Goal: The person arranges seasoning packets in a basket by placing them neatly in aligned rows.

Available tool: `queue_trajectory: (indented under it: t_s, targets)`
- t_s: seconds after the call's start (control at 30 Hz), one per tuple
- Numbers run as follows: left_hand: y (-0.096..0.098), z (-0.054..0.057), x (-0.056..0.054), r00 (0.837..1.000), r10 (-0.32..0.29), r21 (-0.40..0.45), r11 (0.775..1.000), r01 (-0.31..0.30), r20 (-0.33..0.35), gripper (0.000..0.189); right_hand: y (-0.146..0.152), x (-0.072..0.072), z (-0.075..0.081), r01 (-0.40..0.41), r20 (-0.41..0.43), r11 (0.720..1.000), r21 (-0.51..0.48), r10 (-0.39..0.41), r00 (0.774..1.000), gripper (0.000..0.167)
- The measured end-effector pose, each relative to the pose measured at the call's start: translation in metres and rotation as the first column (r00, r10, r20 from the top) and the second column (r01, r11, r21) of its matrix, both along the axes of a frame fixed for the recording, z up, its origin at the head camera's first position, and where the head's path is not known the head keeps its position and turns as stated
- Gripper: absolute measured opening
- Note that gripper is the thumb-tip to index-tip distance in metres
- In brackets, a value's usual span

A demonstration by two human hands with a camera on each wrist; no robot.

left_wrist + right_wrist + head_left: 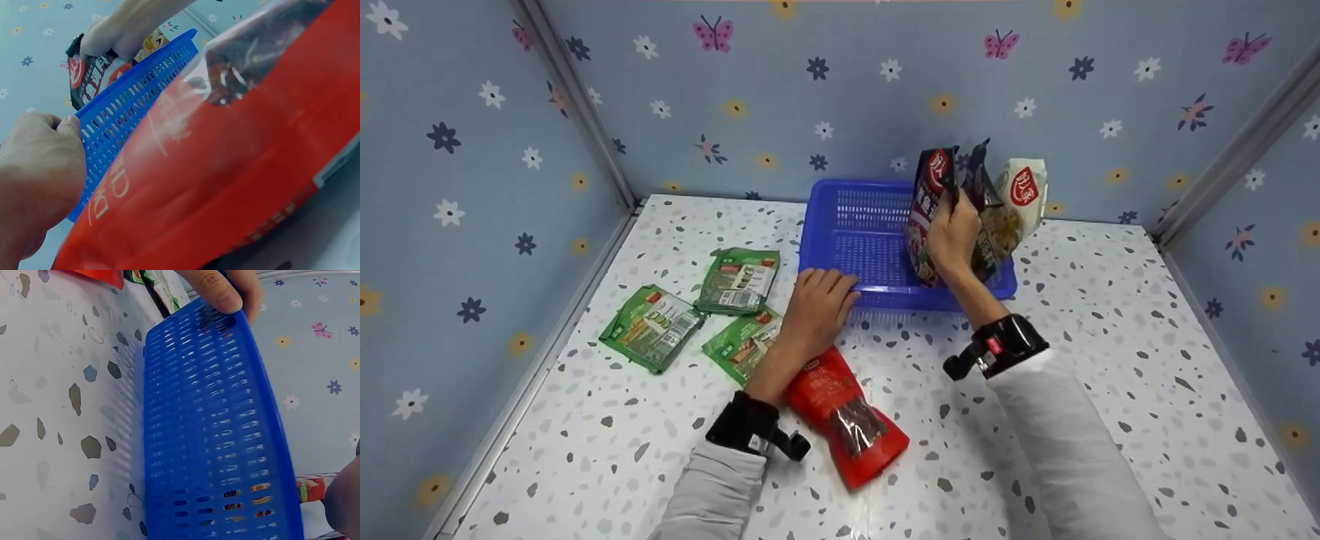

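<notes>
A blue plastic basket (855, 196) stands near the back wall. My left hand (819, 304) grips its front rim near the left corner, with the thumb on the outer side in the left wrist view. My right hand (956, 232) pinches the top of a black food pouch (922, 217) inside the basket's right half. Just right of it stand another dark pouch (978, 176) and a white-topped pouch (1026, 191), both upright in the basket. A red pouch (829, 390) with a clear window lies on the table, partly under my left forearm; it looms large in the left wrist view.
Left of the basket lie three green packets: one at the back (739, 281), one at far left (654, 328), and one (739, 349) partly behind my left arm. Patterned walls enclose the speckled table (1110, 420) at the back and sides.
</notes>
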State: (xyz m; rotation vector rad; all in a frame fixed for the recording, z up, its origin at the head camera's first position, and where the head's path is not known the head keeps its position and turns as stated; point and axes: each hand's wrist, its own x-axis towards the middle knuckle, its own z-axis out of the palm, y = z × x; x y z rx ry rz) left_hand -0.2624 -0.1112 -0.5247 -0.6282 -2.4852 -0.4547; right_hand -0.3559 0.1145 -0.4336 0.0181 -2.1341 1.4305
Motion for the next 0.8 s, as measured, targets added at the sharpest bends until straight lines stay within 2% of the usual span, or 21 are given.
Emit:
queue_trajectory:
  t_s: [0.17, 0.4, 0.8]
  targets:
    - [0.001, -0.001, 0.001, 1.000, 0.001, -0.005, 1.000, -0.001, -0.013, 0.027, -0.002, -0.003, -0.007, 0.004, 0.034, 1.000, 0.019, -0.005, 0.999, 0.039]
    - [0.001, 0.002, 0.001, 1.000, 0.003, 0.000, 1.000, -0.003, 0.017, 0.032, 0.000, -0.002, -0.009, -0.018, 0.079, 0.998, 0.058, 0.013, 0.997, 0.038]
    - [-0.001, 0.001, 0.000, 0.999, -0.001, -0.001, 1.000, 0.001, 0.038, 0.032, 0.008, 0.011, -0.015, -0.030, 0.181, 0.987, 0.158, 0.000, 0.984, 0.029]
